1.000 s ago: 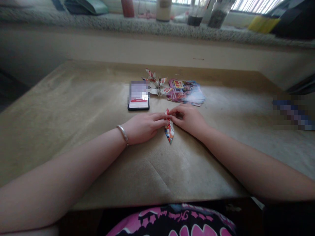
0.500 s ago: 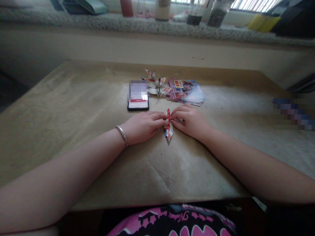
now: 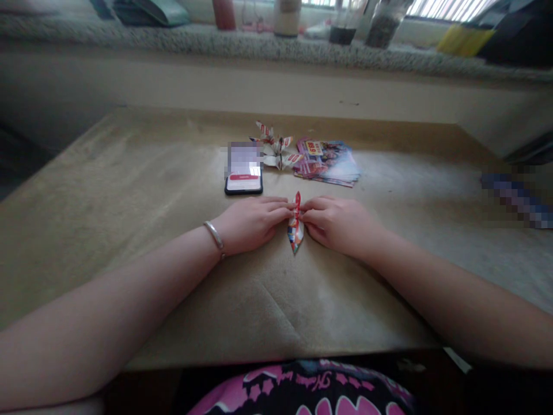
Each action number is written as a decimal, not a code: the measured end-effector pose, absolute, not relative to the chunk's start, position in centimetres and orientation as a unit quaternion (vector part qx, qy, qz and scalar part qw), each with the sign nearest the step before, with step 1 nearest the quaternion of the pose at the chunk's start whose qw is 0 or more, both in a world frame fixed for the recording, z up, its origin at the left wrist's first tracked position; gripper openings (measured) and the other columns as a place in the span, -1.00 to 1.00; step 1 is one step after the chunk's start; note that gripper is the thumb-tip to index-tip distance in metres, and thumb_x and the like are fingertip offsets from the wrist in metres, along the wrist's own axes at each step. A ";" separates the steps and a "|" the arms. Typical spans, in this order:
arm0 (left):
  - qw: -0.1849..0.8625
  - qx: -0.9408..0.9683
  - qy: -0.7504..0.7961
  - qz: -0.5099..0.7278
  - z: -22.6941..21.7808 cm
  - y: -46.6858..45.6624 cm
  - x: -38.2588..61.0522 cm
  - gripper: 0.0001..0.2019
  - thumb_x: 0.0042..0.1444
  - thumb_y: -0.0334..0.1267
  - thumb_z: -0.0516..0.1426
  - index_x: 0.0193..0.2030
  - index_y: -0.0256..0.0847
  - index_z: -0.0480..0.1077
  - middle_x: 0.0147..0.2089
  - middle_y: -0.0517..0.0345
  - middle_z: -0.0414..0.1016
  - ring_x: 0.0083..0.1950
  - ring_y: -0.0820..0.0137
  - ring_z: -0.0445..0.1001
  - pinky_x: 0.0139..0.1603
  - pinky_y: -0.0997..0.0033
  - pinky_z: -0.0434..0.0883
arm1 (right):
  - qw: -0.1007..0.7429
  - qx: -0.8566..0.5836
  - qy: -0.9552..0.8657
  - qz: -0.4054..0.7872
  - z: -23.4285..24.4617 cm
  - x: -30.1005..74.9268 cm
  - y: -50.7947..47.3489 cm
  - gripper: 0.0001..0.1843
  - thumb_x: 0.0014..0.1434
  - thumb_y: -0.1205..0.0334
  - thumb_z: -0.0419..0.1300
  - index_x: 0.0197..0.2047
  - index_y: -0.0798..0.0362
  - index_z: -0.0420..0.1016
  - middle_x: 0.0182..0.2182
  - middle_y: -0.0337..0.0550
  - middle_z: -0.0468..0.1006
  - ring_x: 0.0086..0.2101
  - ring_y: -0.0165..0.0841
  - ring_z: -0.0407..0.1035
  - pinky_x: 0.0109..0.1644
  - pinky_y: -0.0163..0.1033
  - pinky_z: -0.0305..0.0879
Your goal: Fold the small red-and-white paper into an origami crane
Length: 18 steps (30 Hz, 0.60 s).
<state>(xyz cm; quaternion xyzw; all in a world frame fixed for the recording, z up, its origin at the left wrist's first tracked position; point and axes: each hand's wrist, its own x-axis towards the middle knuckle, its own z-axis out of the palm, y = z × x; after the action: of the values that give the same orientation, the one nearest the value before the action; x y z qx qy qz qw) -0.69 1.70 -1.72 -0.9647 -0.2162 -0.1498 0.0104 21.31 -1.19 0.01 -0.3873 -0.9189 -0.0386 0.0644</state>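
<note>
A narrow folded piece of printed paper [image 3: 296,230], red, white and multicoloured, lies on the table with its pointed end towards me. My left hand [image 3: 258,221] holds its left edge, fingers together and fingertips on the paper. From the other side, the fingers of my right hand [image 3: 334,222] press on its right edge near the middle. Beyond my hands stand folded paper flower shapes [image 3: 280,154] with white and red print, between a phone [image 3: 243,183] and a stack of glossy printed leaflets [image 3: 330,164].
The table [image 3: 194,300] has a tan cover. Behind it runs a speckled stone windowsill [image 3: 242,47] with jars and bottles, among them a jar of dark contents [image 3: 384,29]. A blurred-out bluish item [image 3: 518,202] lies at the right.
My right hand has shifted slightly towards me along the paper, its fingers now lower and closer together. The left hand stays nearly where it was.
</note>
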 end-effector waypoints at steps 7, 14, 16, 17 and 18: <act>0.084 -0.967 -0.216 -0.102 -1.0 1.1 -0.4 -0.67 0.16 -0.42 0.00 0.05 -0.25 0.39 0.13 -0.03 0.42 0.13 0.24 0.41 0.06 0.25 0.44 | 0.035 -0.364 -0.929 -0.049 0.5 21.5 -1.3 -0.68 0.25 0.28 0.00 -0.23 0.03 0.60 -0.09 -0.07 0.55 -0.09 -0.20 0.39 -0.13 -0.17 0.36; 0.038 -0.969 -0.219 -0.112 -1.3 1.6 -0.8 -0.61 0.09 -0.44 0.05 0.09 -0.24 0.37 0.15 0.00 0.41 0.15 0.25 0.39 0.14 0.25 0.39 | 0.157 -0.354 -0.920 0.060 -1.1 22.5 0.0 -0.74 0.16 0.33 0.09 -0.19 0.02 0.59 -0.14 -0.15 0.59 -0.15 -0.30 0.46 -0.05 -0.21 0.37; 0.028 -0.967 -0.222 -0.120 -1.6 1.8 -0.8 -0.63 0.11 -0.43 0.04 0.07 -0.24 0.38 0.14 0.01 0.41 0.14 0.25 0.39 0.13 0.24 0.39 | 0.201 -0.353 -0.910 0.087 -1.6 22.6 0.4 -0.76 0.14 0.34 0.10 -0.21 0.02 0.58 -0.16 -0.14 0.59 -0.16 -0.33 0.46 -0.04 -0.23 0.37; 0.026 -0.967 -0.221 -0.124 -1.7 1.8 -0.8 -0.64 0.13 -0.42 0.02 0.07 -0.24 0.38 0.13 0.01 0.42 0.13 0.26 0.40 0.12 0.25 0.40 | 0.224 -0.351 -0.904 0.094 -1.8 22.6 0.5 -0.78 0.14 0.34 0.10 -0.23 0.03 0.57 -0.17 -0.13 0.58 -0.16 -0.33 0.46 -0.04 -0.24 0.37; 0.025 -0.967 -0.219 -0.128 -1.7 1.8 -0.8 -0.65 0.15 -0.40 0.01 0.07 -0.23 0.38 0.13 0.00 0.42 0.12 0.26 0.41 0.11 0.25 0.40 | 0.236 -0.353 -0.900 0.093 -2.0 22.6 0.5 -0.80 0.15 0.31 0.11 -0.25 0.03 0.57 -0.14 -0.10 0.57 -0.14 -0.32 0.44 -0.03 -0.23 0.36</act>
<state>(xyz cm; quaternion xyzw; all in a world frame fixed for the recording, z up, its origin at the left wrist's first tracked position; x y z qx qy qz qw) -0.83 1.80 -1.74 -0.9670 -0.2187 -0.1281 0.0252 22.61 0.51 -1.98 -0.3531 -0.9005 0.0926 0.2364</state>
